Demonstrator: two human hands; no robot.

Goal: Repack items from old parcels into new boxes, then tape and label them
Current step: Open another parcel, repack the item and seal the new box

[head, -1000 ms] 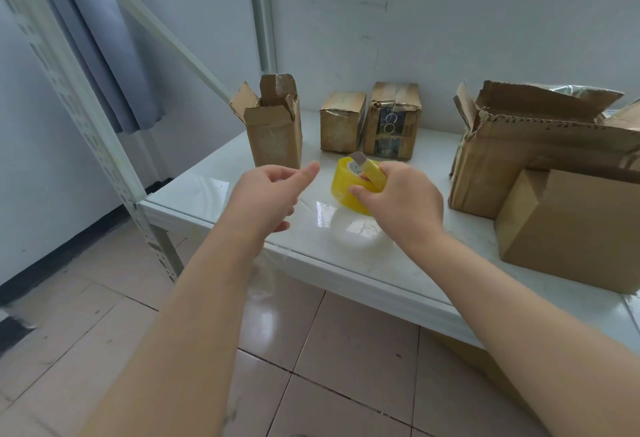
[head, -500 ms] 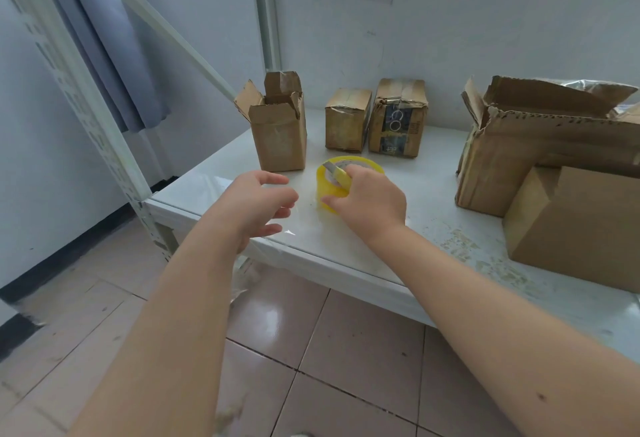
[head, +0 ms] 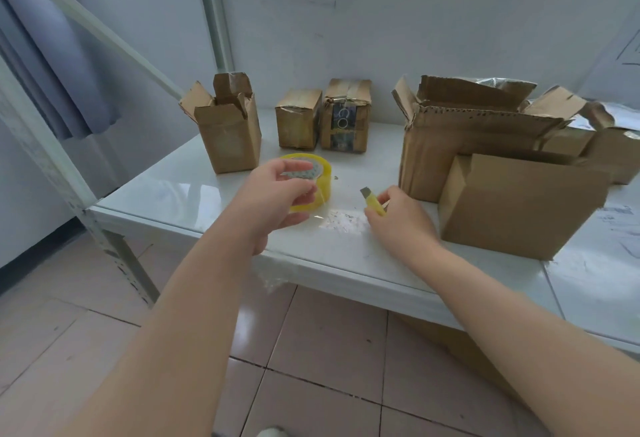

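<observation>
Tape roll point(head: 323, 175) gripped by left hand point(head: 273, 196), yellow cutter point(head: 374, 203) pinched in right hand point(head: 401, 223), blade pointing away-left

The person's arms are bare along all of their visible length. The left forearm point(head: 180, 325) takes up the lower left of the view and the right forearm point(head: 512, 308) the lower right. Both look broad near the bottom edge and narrow toward the wrists, as the wide-angle lens draws them. Their surface is smooth and even. The left grip point(head: 273, 194) and the right grip point(head: 398, 222) are bare as well, wrists and slender fingers alike. The nails are too small and blurred to tell. At the very bottom edge, between the arms, a pale rounded tip point(head: 272, 432) shows, perhaps the toe of a shoe; too little is in view to be sure.
</observation>
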